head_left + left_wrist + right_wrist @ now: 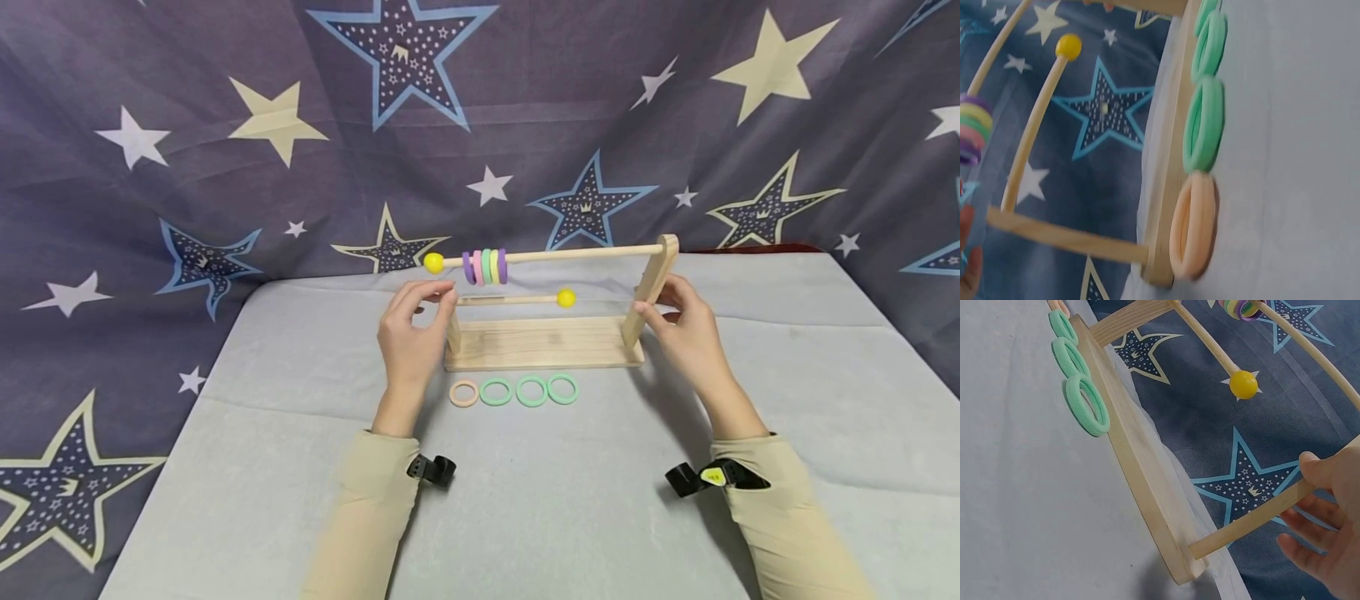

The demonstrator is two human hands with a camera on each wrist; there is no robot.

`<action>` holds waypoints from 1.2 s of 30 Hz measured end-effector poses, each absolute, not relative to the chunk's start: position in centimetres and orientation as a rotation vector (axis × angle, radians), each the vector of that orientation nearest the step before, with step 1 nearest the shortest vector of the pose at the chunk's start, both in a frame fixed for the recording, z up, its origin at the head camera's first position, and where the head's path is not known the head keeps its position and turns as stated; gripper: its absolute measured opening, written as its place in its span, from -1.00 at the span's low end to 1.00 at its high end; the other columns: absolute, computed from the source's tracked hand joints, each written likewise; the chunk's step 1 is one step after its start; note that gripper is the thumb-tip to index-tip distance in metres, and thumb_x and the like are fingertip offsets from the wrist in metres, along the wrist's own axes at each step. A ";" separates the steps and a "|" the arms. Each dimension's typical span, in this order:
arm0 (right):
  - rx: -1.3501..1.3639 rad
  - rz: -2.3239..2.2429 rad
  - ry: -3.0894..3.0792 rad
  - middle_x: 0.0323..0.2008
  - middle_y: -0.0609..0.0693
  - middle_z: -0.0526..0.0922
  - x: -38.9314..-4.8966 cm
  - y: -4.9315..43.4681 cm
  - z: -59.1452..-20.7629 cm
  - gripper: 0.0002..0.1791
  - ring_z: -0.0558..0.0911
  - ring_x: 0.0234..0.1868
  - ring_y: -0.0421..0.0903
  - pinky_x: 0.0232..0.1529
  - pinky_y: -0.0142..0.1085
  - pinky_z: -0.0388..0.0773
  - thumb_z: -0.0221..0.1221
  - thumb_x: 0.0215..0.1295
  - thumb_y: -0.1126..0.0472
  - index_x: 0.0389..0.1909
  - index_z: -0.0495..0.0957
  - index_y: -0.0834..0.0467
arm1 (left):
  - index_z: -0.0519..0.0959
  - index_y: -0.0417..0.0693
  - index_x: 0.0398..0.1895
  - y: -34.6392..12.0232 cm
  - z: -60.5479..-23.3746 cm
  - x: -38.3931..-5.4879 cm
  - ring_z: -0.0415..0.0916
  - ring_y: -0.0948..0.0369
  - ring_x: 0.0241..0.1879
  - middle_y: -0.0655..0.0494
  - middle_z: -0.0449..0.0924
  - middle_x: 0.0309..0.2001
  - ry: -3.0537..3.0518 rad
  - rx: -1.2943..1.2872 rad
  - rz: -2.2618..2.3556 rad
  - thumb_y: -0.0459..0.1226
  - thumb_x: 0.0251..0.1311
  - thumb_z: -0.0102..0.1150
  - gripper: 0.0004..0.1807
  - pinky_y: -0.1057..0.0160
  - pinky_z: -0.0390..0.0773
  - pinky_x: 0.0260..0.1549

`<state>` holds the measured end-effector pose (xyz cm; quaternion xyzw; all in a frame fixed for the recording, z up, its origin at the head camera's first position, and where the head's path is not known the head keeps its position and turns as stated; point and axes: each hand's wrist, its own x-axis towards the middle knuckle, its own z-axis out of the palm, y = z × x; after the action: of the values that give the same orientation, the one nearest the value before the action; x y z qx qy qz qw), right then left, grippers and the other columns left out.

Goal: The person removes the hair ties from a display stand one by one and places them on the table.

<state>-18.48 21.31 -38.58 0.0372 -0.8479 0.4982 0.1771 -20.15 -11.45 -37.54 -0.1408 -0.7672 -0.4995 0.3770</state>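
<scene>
A wooden rack (pixel 543 343) has a flat base, two uprights and two rods tipped with yellow balls. My right hand (pixel 686 329) grips the tall right upright (pixel 1247 519) between thumb and fingers. Several purple, pink, green and yellow rings (pixel 485 267) hang on the upper rod (pixel 585 253), near its ball end. By the short left upright (pixel 1066 234) is my left hand (pixel 412 329), its fingers loosely bent. The left wrist view shows those fingertips apart from the upright, holding nothing visible. The lower rod (pixel 1035 128) carries no ring.
In front of the base, a peach ring (pixel 463 393) and three green rings (pixel 532 391) lie in a row on the grey cloth-covered table (pixel 555 508). Behind the table hangs a dark curtain (pixel 225 192) with stars.
</scene>
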 end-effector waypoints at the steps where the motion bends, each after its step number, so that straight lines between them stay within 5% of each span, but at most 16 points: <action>1: 0.107 1.408 -2.399 0.02 0.31 0.62 -18.5 21.3 -38.6 -0.53 0.49 -0.08 -0.38 -0.15 -0.46 0.42 0.25 0.36 0.28 0.22 0.42 0.36 | 0.74 -0.14 -0.23 -11.2 -37.5 -20.0 0.58 0.18 -0.30 0.06 0.70 -0.31 -1.973 -0.336 -1.276 -0.26 0.20 0.37 -0.85 0.16 0.48 -0.29; 8: 0.114 1.398 -2.398 0.01 0.31 0.62 -18.6 21.3 -38.6 -0.55 0.50 -0.08 -0.33 -0.15 -0.45 0.43 0.24 0.36 0.29 0.20 0.43 0.37 | 0.74 -0.11 -0.16 -10.1 -37.1 -19.5 0.55 0.19 -0.33 0.08 0.69 -0.32 -2.007 -0.267 -1.356 -0.25 0.20 0.37 -0.82 0.07 0.48 -0.30; 24: 0.115 1.338 -2.417 0.02 0.29 0.61 -18.5 21.4 -39.0 -0.56 0.46 -0.10 -0.39 -0.15 -0.44 0.42 0.22 0.38 0.29 0.20 0.42 0.37 | 0.67 -0.15 0.01 -9.0 -37.2 -19.1 0.55 0.21 -0.33 0.02 0.69 -0.25 -2.072 -0.218 -1.576 -0.23 0.26 0.32 -0.71 0.33 0.47 -0.34; 36: 0.110 1.356 -2.421 0.03 0.32 0.60 -18.4 21.1 -38.6 -0.57 0.57 0.04 0.13 -0.13 -0.43 0.42 0.21 0.38 0.30 0.20 0.42 0.38 | 0.68 -0.08 -0.05 -8.6 -37.3 -18.9 0.54 0.14 -0.30 0.03 0.69 -0.25 -2.062 -0.241 -1.621 -0.18 0.27 0.32 -0.75 0.27 0.45 -0.31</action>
<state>-18.36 21.10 -38.60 0.0388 -0.8574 0.4802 0.1811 -18.87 -8.56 -37.25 -0.0887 -0.7578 -0.5956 0.2511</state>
